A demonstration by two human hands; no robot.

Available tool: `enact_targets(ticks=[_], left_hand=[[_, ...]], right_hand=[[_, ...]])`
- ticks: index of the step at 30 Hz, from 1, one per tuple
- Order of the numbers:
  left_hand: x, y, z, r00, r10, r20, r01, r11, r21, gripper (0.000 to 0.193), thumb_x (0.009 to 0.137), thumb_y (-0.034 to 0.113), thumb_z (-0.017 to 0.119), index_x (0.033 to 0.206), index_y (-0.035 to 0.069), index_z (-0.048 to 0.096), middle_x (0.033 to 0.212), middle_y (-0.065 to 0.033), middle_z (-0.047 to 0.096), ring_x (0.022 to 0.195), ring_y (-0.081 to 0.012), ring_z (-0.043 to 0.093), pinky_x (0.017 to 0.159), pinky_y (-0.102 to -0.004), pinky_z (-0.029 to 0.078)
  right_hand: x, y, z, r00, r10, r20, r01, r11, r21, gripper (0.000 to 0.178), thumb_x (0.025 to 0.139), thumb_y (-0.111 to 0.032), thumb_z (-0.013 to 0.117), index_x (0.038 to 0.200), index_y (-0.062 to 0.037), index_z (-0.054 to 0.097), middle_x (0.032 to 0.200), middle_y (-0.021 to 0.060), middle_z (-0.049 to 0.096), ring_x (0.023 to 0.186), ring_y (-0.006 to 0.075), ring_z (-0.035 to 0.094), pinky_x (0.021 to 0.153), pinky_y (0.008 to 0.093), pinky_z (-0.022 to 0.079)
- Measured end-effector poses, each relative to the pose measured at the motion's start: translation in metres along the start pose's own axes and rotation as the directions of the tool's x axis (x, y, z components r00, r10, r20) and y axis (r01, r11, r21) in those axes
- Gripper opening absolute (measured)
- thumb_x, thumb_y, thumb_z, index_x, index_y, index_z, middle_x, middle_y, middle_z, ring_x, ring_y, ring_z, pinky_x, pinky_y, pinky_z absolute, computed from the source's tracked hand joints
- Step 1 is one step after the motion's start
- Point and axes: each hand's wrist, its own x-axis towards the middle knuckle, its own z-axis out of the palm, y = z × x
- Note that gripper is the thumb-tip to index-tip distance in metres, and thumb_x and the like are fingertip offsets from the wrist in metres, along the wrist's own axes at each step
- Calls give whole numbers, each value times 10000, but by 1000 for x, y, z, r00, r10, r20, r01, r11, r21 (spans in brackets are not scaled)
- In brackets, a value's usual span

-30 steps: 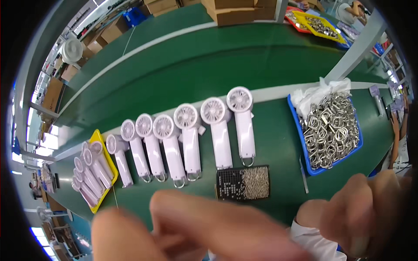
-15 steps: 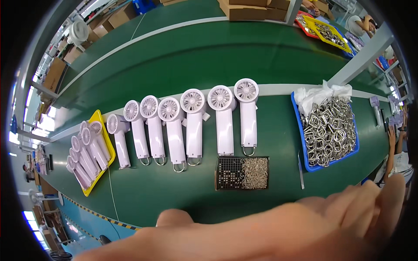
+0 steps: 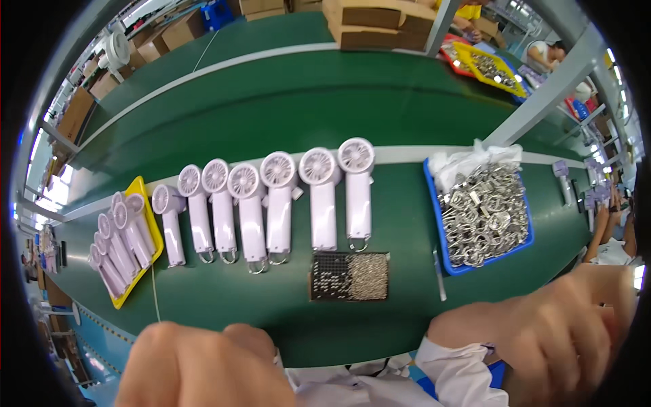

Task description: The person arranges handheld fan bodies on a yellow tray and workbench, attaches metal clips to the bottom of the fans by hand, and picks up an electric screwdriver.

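My left hand (image 3: 203, 366) is close to the view at the lower left, its fingers curled; anything inside them is hidden. At the lower right, my right hand (image 3: 563, 336) is curled as well and partly blurred, so its contents do not show. Beyond them stands a row of several pale lilac handheld fans, one being the rightmost fan (image 3: 358, 197); most have a metal loop at the handle end. Between the hands and that row lies a black grid tray (image 3: 330, 276) with small metal pieces. Metal clips (image 3: 485, 217) fill a blue tray (image 3: 441, 241) on the right.
A yellow tray (image 3: 154, 227) with several more fans is tilted at the left. Slim tweezers (image 3: 440, 275) lie beside the blue tray. A grey post (image 3: 542, 95) rises at the back right. Cardboard boxes (image 3: 380, 24) stand at the far side; other people sit at the right.
My hands have moved apart: the left is now at the lower left, the right at the lower right. The view has shifted, so the fans and trays appear further left and slightly lower.
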Motion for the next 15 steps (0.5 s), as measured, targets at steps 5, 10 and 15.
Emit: enact_targets(ticks=[5, 10, 15], left_hand=[[-2, -8, -2, 958, 98, 271, -109, 994, 29, 436, 997, 330, 510, 753, 33, 714, 598, -88, 663, 372, -194, 572, 310, -201, 347], [2, -9, -32, 907, -114, 406, -184, 760, 623, 429, 987, 334, 454, 774, 32, 672, 700, -114, 669, 558, -198, 630, 477, -257, 477], [-4, -42, 79, 979, -53, -197, 36, -907, 420, 72, 812, 84, 570, 761, 40, 597, 697, -95, 597, 587, -178, 566, 542, -239, 463]], right_hand=[[14, 5, -10, 984, 103, 142, -72, 976, -208, 313, 931, -308, 636, 1027, -32, 524, 1030, 236, 609, 801, 376, 659, 637, 423, 581], [22, 31, -1, 977, -132, 170, 196, 870, -453, 367, 978, -430, 513, 993, -64, 520, 1003, 215, 625, 903, 368, 626, 789, 408, 529], [10, 32, 38, 866, -501, 11, 438, 746, -502, 253, 973, -307, 542, 837, -98, 580, 875, 143, 706, 733, 234, 682, 690, 373, 553]])
